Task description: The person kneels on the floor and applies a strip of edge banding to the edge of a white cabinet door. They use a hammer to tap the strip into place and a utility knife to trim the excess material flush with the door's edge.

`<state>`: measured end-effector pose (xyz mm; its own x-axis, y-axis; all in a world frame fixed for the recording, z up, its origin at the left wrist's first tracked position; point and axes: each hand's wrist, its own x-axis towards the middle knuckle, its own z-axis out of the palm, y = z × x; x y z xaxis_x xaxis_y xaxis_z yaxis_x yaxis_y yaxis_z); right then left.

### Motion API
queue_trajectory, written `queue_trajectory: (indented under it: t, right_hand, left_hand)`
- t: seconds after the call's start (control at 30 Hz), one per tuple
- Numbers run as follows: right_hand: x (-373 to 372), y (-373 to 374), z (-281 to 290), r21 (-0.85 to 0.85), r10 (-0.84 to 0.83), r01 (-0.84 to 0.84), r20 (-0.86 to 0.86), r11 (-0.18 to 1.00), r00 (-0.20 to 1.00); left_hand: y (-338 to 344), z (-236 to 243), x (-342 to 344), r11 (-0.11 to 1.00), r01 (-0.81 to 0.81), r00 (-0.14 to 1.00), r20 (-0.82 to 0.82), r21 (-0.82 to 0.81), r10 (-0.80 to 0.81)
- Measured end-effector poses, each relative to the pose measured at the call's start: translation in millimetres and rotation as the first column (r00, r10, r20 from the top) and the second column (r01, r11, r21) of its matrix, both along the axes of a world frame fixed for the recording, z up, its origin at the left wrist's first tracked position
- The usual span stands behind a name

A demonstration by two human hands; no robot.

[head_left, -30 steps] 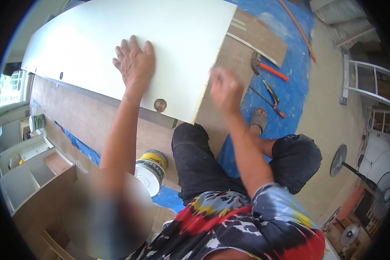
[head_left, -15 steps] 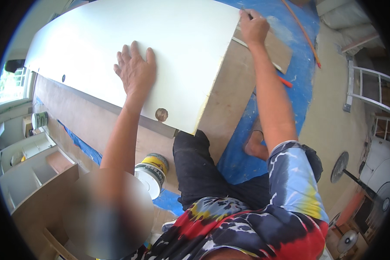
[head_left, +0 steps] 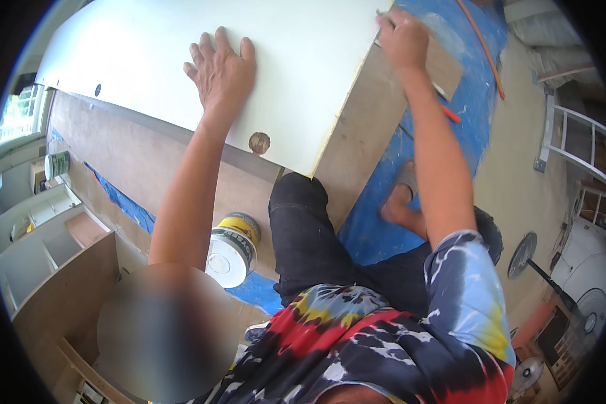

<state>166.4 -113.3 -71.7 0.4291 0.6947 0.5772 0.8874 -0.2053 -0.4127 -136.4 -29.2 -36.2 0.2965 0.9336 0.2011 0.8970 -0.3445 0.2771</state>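
Observation:
A large white panel [head_left: 135, 54] with a pale yellowish strip along its right edge lies across a brown board. My left hand [head_left: 227, 75] rests flat on the panel, its fingers spread. Between that hand and the panel's near corner is a round brown-lined hole [head_left: 259, 143]. At the panel's far right edge my right hand [head_left: 405, 42] is closed around a small dark tool [head_left: 386, 20] with a thin tip. The fingers cover most of the tool, so its kind does not show. Its tip is at the edge.
The brown board [head_left: 360, 128] extends past the panel on the right. Blue sheeting [head_left: 384, 229] covers the floor, with an orange-red object [head_left: 451, 114] on it. A lidded paint bucket [head_left: 229, 259] stands beside my leg. A pedestal fan [head_left: 589, 313] is at right, an open cabinet [head_left: 54, 242] at left.
The view has shifted, so the panel sits higher in the picture. My right hand seems slightly nearer along the edge, still holding the tool. My left hand keeps its place on the panel.

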Motion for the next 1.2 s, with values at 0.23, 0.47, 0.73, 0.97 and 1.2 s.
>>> queue_trajectory:
  t: [0.23, 0.47, 0.73, 0.97, 1.2]
  right_hand:
    - [-179.9, -146.3, 4.8, -0.078, 0.162, -0.182, -0.218, 0.98, 0.962]
    - [-239.9, -208.9, 59.3, 0.086, 0.295, -0.284, -0.369, 0.955, 0.881]
    - [-3.9, -52.2, 4.4, 0.179, 0.036, 0.05, -0.449, 0.982, 0.893]
    - [56.4, 31.4, -2.9, 0.215, -0.072, 0.102, -0.142, 0.971, 0.987]
    - [77.7, 46.7, -17.6, 0.045, -0.078, 0.079, -0.028, 0.996, 0.997]
  left_hand:
    - [0.8, -1.8, -0.2, 1.0, -0.019, 1.0, -0.011, 0.001, 0.019]
    - [0.3, 0.3, -1.0, 0.999, -0.037, 0.999, -0.009, -0.028, 0.037]
    - [0.1, 5.8, 2.0, 0.995, -0.067, 0.997, -0.036, -0.079, 0.064]
    - [0.2, 4.7, 2.4, 0.995, -0.065, 0.997, -0.045, -0.075, 0.062]
    - [1.0, 1.2, 0.2, 0.998, -0.042, 0.999, -0.015, -0.046, 0.041]
